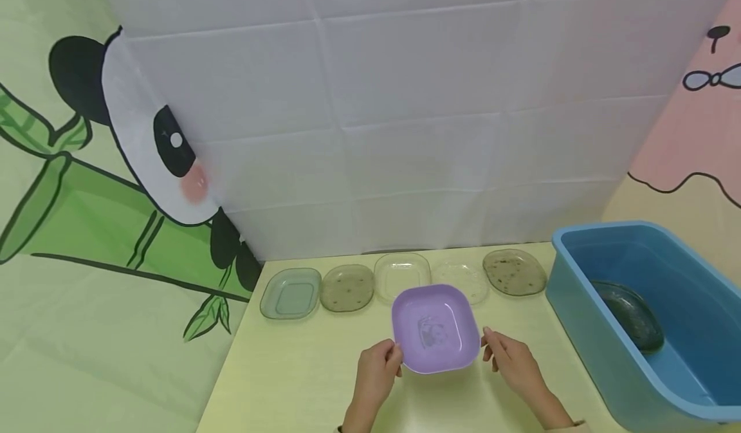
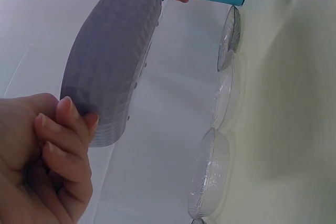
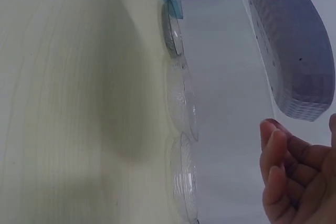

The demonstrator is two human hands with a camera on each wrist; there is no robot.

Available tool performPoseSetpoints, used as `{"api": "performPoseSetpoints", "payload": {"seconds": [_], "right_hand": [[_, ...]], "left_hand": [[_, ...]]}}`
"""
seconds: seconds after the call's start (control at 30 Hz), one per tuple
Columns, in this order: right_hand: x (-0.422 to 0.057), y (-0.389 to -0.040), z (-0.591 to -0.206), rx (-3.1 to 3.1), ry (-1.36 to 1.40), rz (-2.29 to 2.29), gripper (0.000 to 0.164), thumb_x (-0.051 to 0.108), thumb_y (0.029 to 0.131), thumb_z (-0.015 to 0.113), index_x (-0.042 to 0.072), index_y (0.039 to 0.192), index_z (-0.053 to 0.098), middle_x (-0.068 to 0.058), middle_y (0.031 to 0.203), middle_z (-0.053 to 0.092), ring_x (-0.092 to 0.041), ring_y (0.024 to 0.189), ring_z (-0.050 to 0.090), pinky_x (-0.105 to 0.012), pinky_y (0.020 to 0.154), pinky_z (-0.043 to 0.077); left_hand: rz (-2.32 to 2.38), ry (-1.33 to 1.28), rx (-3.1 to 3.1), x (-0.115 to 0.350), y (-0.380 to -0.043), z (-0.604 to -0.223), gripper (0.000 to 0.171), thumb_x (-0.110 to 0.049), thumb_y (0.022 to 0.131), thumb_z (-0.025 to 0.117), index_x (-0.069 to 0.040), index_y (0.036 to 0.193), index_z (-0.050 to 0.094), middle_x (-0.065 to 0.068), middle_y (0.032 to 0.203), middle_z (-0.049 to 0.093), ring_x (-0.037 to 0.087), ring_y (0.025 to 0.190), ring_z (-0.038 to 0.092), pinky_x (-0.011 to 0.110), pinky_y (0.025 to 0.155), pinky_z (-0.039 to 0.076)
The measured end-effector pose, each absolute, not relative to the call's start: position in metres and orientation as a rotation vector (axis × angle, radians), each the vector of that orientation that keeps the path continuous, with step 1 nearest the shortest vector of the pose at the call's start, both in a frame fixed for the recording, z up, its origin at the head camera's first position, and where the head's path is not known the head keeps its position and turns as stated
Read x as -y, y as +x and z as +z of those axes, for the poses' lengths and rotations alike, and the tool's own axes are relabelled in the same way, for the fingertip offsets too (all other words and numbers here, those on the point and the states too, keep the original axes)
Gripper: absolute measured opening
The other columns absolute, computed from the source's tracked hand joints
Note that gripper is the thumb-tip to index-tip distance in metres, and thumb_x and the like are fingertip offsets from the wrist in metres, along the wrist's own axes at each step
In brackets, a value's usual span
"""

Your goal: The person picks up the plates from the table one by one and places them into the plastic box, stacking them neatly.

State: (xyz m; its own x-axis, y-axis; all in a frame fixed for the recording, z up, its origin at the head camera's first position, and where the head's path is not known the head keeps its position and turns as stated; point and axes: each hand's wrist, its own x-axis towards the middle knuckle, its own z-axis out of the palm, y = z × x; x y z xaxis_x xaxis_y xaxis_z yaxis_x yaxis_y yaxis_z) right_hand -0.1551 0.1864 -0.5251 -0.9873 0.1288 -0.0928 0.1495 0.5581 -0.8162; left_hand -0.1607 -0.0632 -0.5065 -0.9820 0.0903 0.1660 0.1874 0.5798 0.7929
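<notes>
A square purple dish (image 1: 437, 330) with rounded corners and a faint grey picture inside is held up above the table, tilted so its inside faces me. My left hand (image 1: 377, 370) pinches its lower left edge between thumb and fingers. In the left wrist view, the thumb and curled fingers (image 2: 67, 124) grip the end of the textured underside. Close to the dish's right edge is my right hand (image 1: 514, 359). From the right wrist view, a small gap shows between that hand's loosely bent fingers (image 3: 274, 148) and the dish.
Along the table's back edge stand a bluish glass dish (image 1: 291, 294), a brownish one (image 1: 347, 288), a clear one (image 1: 402, 271), a patterned clear one (image 1: 463, 281) and a speckled one (image 1: 514, 272). At right, a blue tub (image 1: 602, 336) holds a dark green dish (image 1: 630, 317).
</notes>
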Motion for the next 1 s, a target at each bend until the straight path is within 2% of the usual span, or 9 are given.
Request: {"api": "performPoseSetpoints", "payload": {"seconds": [0.27,0.57,0.83,1.0], "right_hand": [[-0.179,-0.155,-0.521,-2.825,0.198,-1.469,0.044,0.041,0.098,0.037,0.015,0.068,0.055,0.002,0.056,0.051,-0.007,0.051,0.045,-0.022,0.049,0.034],[-0.173,-0.156,-0.52,-2.872,0.169,-1.422,0.041,0.037,0.095,0.047,0.014,0.062,0.05,0.004,0.052,0.048,-0.006,0.048,0.042,-0.022,0.048,0.033],[-0.171,-0.155,-0.519,-3.011,0.072,-1.178,0.04,0.03,0.096,0.048,0.015,0.059,0.044,0.007,0.052,0.047,-0.004,0.046,0.041,-0.021,0.045,0.032],[-0.171,-0.154,-0.519,-3.048,0.059,-1.103,0.04,0.028,0.096,0.049,0.015,0.058,0.044,0.005,0.053,0.051,-0.003,0.047,0.042,-0.021,0.044,0.032]], "left_hand": [[-1.356,-0.261,2.68,0.063,-0.158,-0.5,0.031,-0.012,0.087,0.055,-0.012,0.057,0.049,-0.002,0.047,0.054,-0.004,0.043,0.037,0.014,0.043,0.028],[-1.353,-0.281,2.675,0.061,-0.156,-0.504,0.031,-0.012,0.087,0.055,-0.012,0.057,0.049,-0.004,0.047,0.054,-0.004,0.043,0.038,0.014,0.043,0.029],[-1.415,-0.254,2.675,0.06,-0.155,-0.509,0.03,-0.015,0.088,0.056,-0.012,0.058,0.052,-0.002,0.048,0.055,-0.005,0.043,0.038,0.013,0.043,0.028],[-1.439,-0.249,2.677,0.06,-0.155,-0.512,0.03,-0.016,0.089,0.056,-0.012,0.059,0.053,-0.002,0.048,0.055,-0.004,0.043,0.038,0.014,0.044,0.029]]}}
